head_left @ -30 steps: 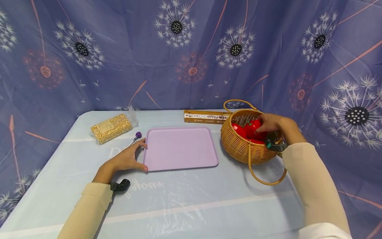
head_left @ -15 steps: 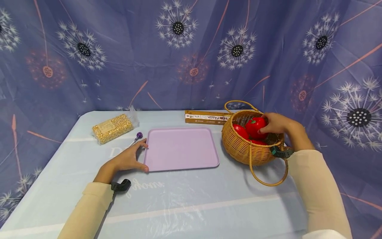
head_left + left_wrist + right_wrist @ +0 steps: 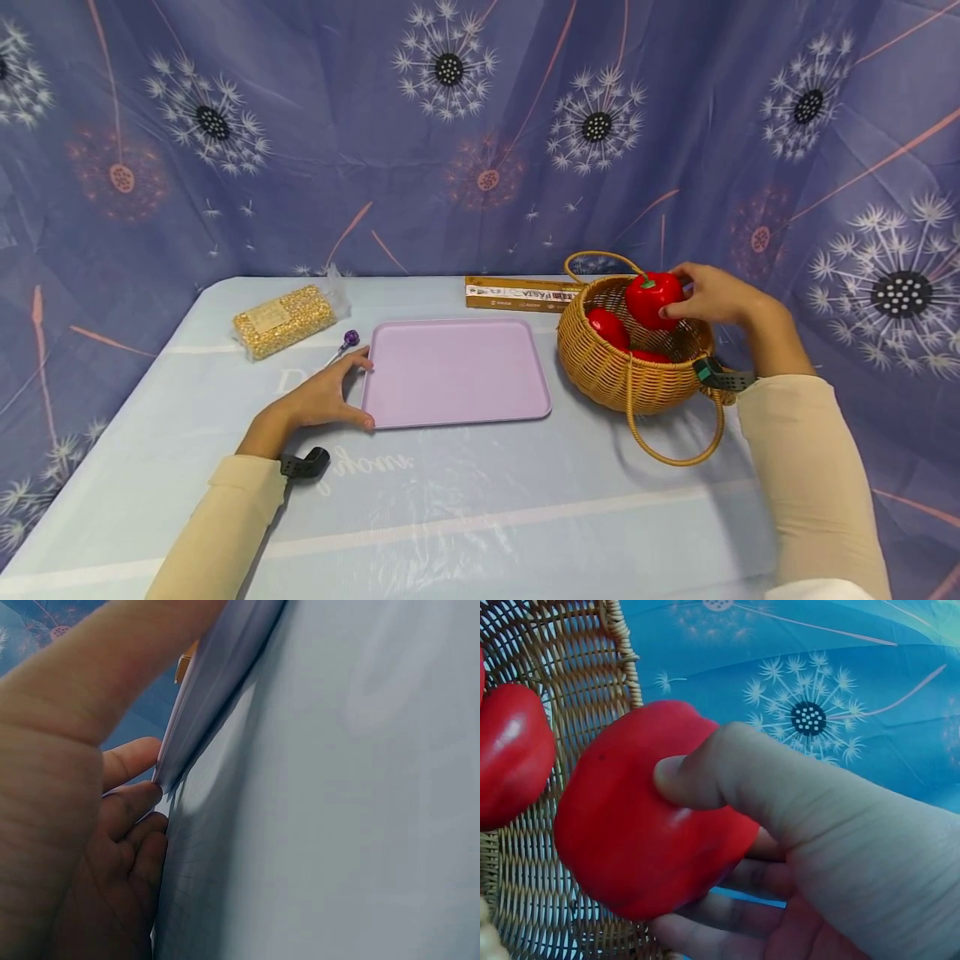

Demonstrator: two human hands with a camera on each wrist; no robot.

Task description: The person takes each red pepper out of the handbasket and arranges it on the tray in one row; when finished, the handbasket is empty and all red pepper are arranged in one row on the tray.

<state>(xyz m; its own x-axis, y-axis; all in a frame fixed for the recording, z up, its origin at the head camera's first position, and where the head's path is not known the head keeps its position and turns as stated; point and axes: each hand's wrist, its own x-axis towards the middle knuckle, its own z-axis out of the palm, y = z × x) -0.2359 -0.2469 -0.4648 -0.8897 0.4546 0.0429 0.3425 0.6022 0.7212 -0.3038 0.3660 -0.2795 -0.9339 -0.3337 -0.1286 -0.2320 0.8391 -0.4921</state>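
Observation:
My right hand (image 3: 708, 293) holds a glossy red bell pepper (image 3: 651, 302) with a green stem, over the mouth of the wicker basket (image 3: 600, 379). In the right wrist view the thumb presses the near side of the pepper (image 3: 622, 825), fingers behind and below it. More red bell peppers (image 3: 607, 327) lie inside the basket, partly hidden by its wall. My left hand (image 3: 326, 396) rests at the left side of the lilac tray (image 3: 457, 371), thumb by its front corner and forefinger at the rim. In the left wrist view, fingertips (image 3: 142, 761) touch the tray's edge.
A bag of yellow kernels (image 3: 285, 322) lies at the back left. A thin stick with a purple ball (image 3: 350, 338) is beside the left hand. Behind the tray lies a pasta box (image 3: 517, 293), partly behind the basket. One basket handle (image 3: 675, 458) droops toward the front.
My right hand has raised the bell pepper from among the others and shifted slightly right and up, toward the basket's rim. The left hand and tray have stayed in place.

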